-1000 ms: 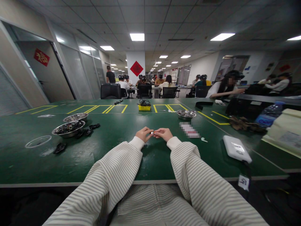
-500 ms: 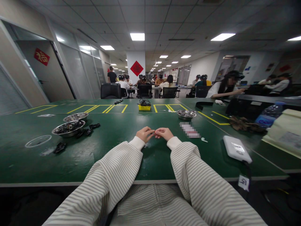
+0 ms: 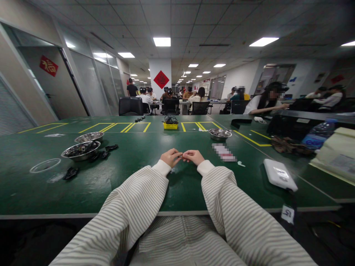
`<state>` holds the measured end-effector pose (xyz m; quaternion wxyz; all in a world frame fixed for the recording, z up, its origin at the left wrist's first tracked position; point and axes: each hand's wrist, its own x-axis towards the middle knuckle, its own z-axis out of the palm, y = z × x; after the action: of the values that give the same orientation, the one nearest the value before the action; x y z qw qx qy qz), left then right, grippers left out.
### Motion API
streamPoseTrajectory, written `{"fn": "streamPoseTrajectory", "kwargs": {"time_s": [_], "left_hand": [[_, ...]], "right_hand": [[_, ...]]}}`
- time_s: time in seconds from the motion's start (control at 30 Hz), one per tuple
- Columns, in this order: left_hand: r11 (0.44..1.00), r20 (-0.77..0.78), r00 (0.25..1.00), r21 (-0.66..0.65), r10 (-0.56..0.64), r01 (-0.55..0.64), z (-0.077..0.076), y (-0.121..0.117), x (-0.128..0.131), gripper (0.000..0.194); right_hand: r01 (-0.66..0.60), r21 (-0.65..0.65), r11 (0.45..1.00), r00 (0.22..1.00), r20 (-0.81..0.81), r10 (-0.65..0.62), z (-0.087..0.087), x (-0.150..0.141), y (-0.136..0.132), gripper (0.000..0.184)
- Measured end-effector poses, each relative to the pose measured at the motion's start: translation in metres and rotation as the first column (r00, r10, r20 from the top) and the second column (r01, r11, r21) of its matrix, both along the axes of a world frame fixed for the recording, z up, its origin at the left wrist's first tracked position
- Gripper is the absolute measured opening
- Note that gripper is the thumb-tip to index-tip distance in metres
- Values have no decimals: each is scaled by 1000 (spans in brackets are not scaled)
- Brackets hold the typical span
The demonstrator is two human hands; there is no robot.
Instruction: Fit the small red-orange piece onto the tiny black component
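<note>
Over the green table point(image 3: 133, 184), my left hand point(image 3: 170, 158) and my right hand point(image 3: 193, 157) meet fingertip to fingertip. Both are closed in a pinch around a tiny dark piece point(image 3: 181, 155), mostly hidden by the fingers and too small to name. To the left stand a metal bowl point(image 3: 80, 157) heaped with small black and shiny parts and a second metal bowl point(image 3: 88, 137) behind it. Black parts point(image 3: 104, 154) lie beside the nearer bowl. Another metal bowl point(image 3: 220, 135) with small shiny pieces sits beyond my right hand.
A yellow tray point(image 3: 170, 126) with black cables stands at the back. On the right are a white earbud point(image 3: 241, 164), a white box-like device point(image 3: 279, 174) with a cable, a water bottle point(image 3: 318, 135) and a pale bag point(image 3: 337, 157). A clear round lid point(image 3: 45, 166) lies left. A person point(image 3: 266, 103) sits at right.
The shiny piece seen between my fingertips a second ago is now mostly covered by them. My hands have otherwise hardly moved.
</note>
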<state>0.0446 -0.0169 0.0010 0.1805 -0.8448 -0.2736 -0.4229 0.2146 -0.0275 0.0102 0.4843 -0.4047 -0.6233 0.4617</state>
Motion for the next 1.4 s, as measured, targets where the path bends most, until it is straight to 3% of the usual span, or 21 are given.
{"fn": "streamPoseTrajectory", "kwargs": {"time_s": [0.2,0.43,0.7,1.4], "left_hand": [[996,102,995,-87,17,-8,-2,1,1,26],[977,193,979,-190,-61,98,-4,5,4,25],[970,194,980,-226,-44,89,-5,5,4,24],[993,142,990,-115,1,16,-2,-2,2,25]], "right_hand": [[41,51,998,999,-13,-41,3,0,-2,22],[64,72,995,997,-38,-62,2,1,-1,21],[84,66,994,991,-106,-77,-5,1,5,24],[41,33,999,995,-87,-38,-1,0,0,20]]}}
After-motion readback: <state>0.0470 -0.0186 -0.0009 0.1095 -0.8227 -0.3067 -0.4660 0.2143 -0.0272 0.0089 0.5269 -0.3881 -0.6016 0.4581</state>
